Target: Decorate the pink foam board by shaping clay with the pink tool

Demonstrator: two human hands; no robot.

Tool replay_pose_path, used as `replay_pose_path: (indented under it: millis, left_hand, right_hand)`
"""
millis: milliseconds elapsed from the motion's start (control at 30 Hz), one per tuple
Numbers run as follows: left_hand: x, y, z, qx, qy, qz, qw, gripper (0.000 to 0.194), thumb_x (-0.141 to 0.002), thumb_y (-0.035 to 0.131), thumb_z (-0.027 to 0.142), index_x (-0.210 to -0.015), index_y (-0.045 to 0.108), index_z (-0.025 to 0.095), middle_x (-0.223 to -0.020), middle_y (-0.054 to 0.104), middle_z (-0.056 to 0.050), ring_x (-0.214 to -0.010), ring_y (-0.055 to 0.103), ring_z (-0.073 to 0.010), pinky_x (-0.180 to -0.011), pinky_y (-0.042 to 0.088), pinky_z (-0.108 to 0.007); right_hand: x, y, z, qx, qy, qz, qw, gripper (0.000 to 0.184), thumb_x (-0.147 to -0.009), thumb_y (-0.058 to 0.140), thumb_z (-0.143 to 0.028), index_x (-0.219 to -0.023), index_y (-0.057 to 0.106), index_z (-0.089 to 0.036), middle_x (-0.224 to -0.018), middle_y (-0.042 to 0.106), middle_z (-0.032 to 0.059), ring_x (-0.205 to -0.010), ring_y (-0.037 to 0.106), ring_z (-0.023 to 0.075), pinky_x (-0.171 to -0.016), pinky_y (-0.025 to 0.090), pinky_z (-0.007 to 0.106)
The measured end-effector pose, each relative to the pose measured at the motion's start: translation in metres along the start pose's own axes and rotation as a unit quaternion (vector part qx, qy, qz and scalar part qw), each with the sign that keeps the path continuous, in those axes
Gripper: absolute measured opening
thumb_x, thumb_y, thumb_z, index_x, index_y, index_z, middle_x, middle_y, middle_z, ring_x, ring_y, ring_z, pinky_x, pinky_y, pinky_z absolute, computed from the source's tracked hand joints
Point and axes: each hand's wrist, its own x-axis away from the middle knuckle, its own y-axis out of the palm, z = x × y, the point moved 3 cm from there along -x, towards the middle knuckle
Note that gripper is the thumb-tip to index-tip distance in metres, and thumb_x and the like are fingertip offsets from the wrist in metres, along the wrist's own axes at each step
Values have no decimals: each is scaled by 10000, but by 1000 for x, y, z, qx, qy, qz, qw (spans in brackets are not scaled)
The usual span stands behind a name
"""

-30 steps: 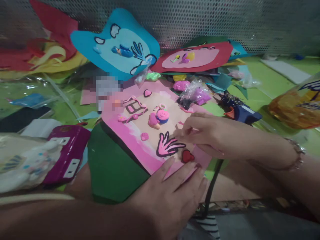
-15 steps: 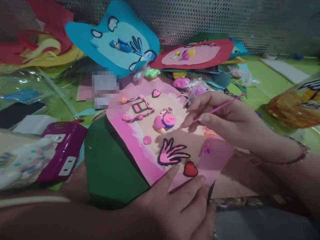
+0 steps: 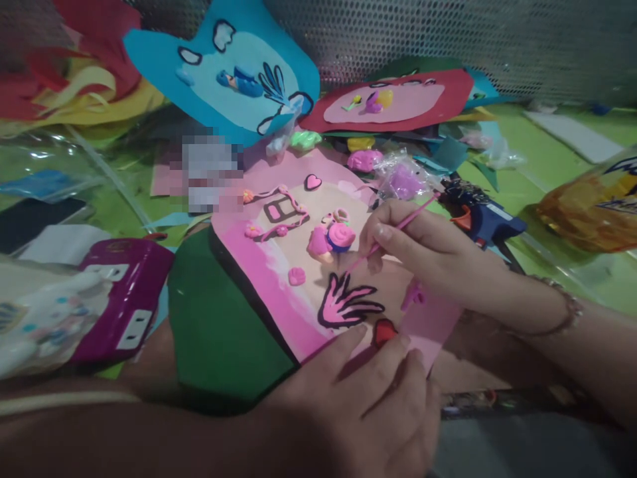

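My right hand (image 3: 413,245) pinches a thin pink stick (image 3: 405,218), its lower tip at the fingers of a pink coral-like shape (image 3: 346,305) outlined in black. That shape lies on a pink card (image 3: 269,292) with a beige middle. Fingers spread, my left hand (image 3: 368,398) lies flat on the card's near edge beside a red heart (image 3: 384,332), partly covering it. A pink and blue clay snail-like figure (image 3: 338,238) sits mid-card. Around it are a pink heart (image 3: 313,181), a small pink clay piece (image 3: 296,276) and a wavy pink strip with clay flowers (image 3: 253,231).
A green sheet (image 3: 219,332) sticks out under the card's left side. Farther left lies a purple case (image 3: 124,285). Behind are a blue card (image 3: 179,86), a red card (image 3: 448,99) and bagged clay (image 3: 405,178). At right sit a blue glue gun (image 3: 490,222) and an orange-yellow bag (image 3: 592,206).
My right hand has moved left and slightly down, bringing the stick's tip to the coral-like shape. The blue glue gun has come into sight behind it. My left fingers now cover more of the red heart.
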Motion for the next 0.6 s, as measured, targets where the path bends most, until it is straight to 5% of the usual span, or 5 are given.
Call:
replay_pose_path:
  millis: [133, 433, 600]
  left_hand:
    - [1, 3, -2, -6, 0, -22, 1000, 353, -960, 384, 281, -1182, 608, 121, -1239, 587, -85, -1241, 442, -267, -1080, 311, -452]
    - [11, 15, -3, -6, 14, -90, 996, 451, -983, 240, 257, -1373, 426, 127, -1432, 416, -51, -1371, 256, -247, -1128, 190, -460]
    - [11, 14, -3, 4, 8, -76, 997, 433, -971, 316, 276, -1349, 461, 122, -1413, 443, -58, -1366, 269, -253, -1138, 175, -470]
  right_hand:
    - [1, -2, 2, 6, 24, -3, 1000, 309, -945, 447, -429, -800, 504, -162, -678, 550, -2, -619, 557, 96, -605, 442, 238]
    - [-2, 1, -1, 8, 16, -38, 999, 210, -969, 416, -277, -813, 485, -154, -695, 576, -8, -631, 585, 61, -594, 466, 156]
    - [-1, 2, -2, 36, 15, -37, 999, 208, -970, 409, -287, -822, 484, -161, -707, 605, 4, -631, 602, 77, -577, 471, 166]
